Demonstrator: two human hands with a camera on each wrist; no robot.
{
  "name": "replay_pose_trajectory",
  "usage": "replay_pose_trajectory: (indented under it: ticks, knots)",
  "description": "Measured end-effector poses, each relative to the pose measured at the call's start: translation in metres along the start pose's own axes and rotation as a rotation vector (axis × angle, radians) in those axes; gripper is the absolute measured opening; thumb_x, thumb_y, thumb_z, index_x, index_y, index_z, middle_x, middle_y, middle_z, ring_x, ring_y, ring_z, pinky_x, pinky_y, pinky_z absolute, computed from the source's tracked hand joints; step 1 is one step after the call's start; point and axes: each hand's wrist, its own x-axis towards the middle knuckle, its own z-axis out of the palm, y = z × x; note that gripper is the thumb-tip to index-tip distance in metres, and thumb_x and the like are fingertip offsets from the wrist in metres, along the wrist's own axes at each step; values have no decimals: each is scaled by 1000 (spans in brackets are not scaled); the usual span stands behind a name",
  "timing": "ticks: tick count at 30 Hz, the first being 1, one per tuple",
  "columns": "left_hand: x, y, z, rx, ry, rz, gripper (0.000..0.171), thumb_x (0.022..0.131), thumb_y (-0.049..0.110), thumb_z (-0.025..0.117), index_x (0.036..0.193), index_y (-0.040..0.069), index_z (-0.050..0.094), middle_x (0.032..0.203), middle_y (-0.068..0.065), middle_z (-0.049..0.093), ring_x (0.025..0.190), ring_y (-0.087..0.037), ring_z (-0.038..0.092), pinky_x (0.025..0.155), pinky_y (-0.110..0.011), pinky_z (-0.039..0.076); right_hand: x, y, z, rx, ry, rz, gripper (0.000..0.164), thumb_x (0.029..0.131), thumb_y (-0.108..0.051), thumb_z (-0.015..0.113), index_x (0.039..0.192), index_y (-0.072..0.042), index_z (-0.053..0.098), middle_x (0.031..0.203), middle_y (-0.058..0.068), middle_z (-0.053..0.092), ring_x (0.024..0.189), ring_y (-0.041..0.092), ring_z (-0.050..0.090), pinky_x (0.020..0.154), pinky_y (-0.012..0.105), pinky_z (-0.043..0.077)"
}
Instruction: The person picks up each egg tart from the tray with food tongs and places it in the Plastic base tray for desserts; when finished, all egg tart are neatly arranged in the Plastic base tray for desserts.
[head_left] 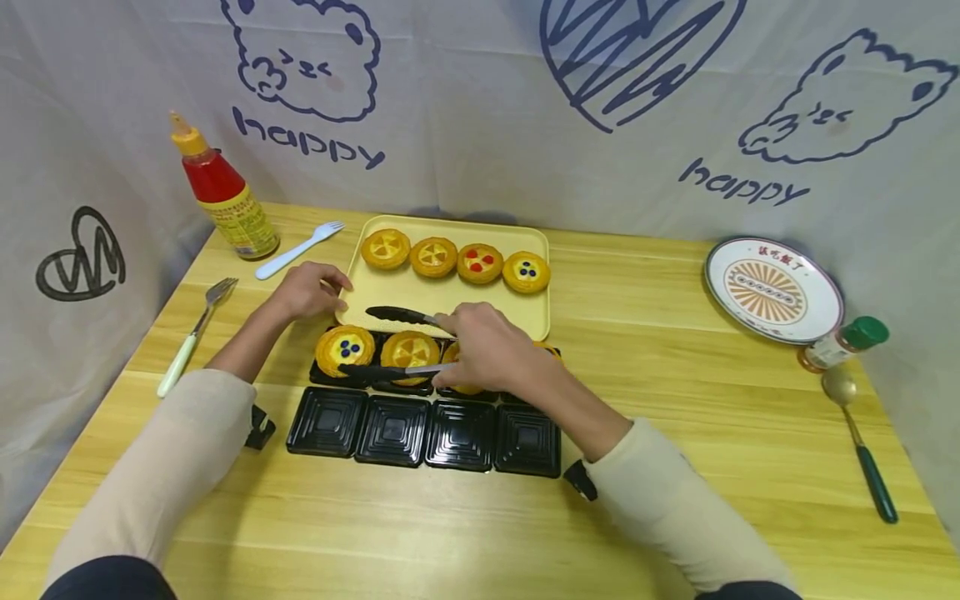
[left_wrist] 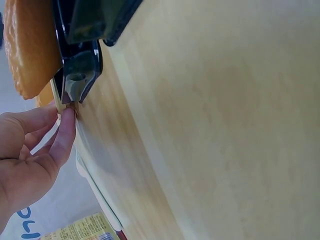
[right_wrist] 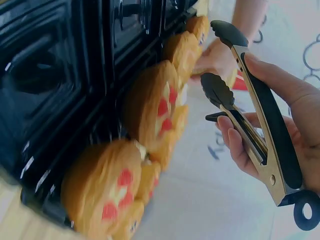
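My left hand (head_left: pixel 309 292) pinches the left rim of a pale yellow tray (head_left: pixel 442 307) between thumb and fingers. Several small tarts line the tray's far side, one topped with blue berries (head_left: pixel 527 272), one with red pieces (head_left: pixel 480 262). My right hand (head_left: pixel 491 350) grips black-tipped metal tongs (right_wrist: pixel 270 120), their tips spread apart with nothing between them. Below the tongs, tarts sit in a row of black plastic boxes (head_left: pixel 330 422), whose lids lie folded open toward me. A blue-berry tart (head_left: pixel 345 350) fills the leftmost box; my right hand partly hides those on the right.
On the left are a red-and-yellow sauce bottle (head_left: pixel 231 204), a pale blue plastic fork (head_left: pixel 300 250) and a metal fork (head_left: pixel 197 333). A patterned plate (head_left: pixel 775 289), a green-capped jar (head_left: pixel 842 343) and a spoon (head_left: pixel 858 442) lie on the right. A cloth stands behind the table.
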Motion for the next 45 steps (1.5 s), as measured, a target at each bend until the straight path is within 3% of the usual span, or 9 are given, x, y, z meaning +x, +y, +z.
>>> replay_pose_trajectory:
  ticks: [11,18,23,26,31,35,38,42,45]
  knots:
    - [0,-1,1,16,9,9,28,84,6,67,110,-5,63,111,-26,60,103,-41,61,78,-41,50,-41,76,-19,42,175,112,80,74,-39,80,139,-7,47,106,14,65,87,23,61,71,32,51]
    - [0,-1,2,14,2,6,29,85,6,67,111,-5,62,111,-26,60,103,-41,60,77,-41,50,-47,126,-24,36,251,238,78,74,-37,80,135,1,49,92,19,66,75,25,56,61,32,44]
    - [-1,0,2,12,1,1,28,84,5,66,110,-5,62,111,-26,60,102,-40,61,76,-39,50,-43,147,-24,45,251,343,80,75,-37,79,137,2,47,118,28,61,71,25,46,58,32,36]
    - [-1,1,2,14,3,3,29,84,5,67,110,-5,62,110,-26,60,102,-41,60,76,-39,50,-40,154,-23,61,221,385,81,75,-37,78,138,1,45,131,30,53,75,26,45,59,33,36]
    - [-2,3,2,21,11,4,28,84,5,67,110,-5,63,110,-26,60,103,-41,60,78,-41,50,-38,160,-21,56,208,384,78,76,-36,78,137,0,47,134,29,50,76,26,46,61,33,37]
    - [-2,3,2,18,9,1,28,84,6,68,110,-5,63,110,-26,60,103,-41,61,78,-41,50,-41,161,-20,44,229,352,76,76,-36,78,136,0,49,99,24,68,58,18,40,54,30,34]
    - [-1,2,2,19,8,2,28,84,6,67,110,-5,63,110,-26,60,102,-41,60,77,-40,50,-48,159,-22,32,247,313,74,76,-36,78,134,1,50,86,21,67,61,19,54,56,30,42]
    - [0,1,2,21,10,1,28,84,5,67,110,-5,63,110,-26,60,102,-40,61,76,-39,50,-66,153,-27,12,256,248,73,77,-36,77,134,2,50,112,25,66,84,28,66,70,39,51]
    - [1,0,3,22,8,0,29,84,6,67,110,-5,63,110,-26,61,101,-40,61,76,-39,49,-83,146,-30,-3,260,213,73,77,-34,78,135,1,50,118,25,63,89,31,66,76,44,51]
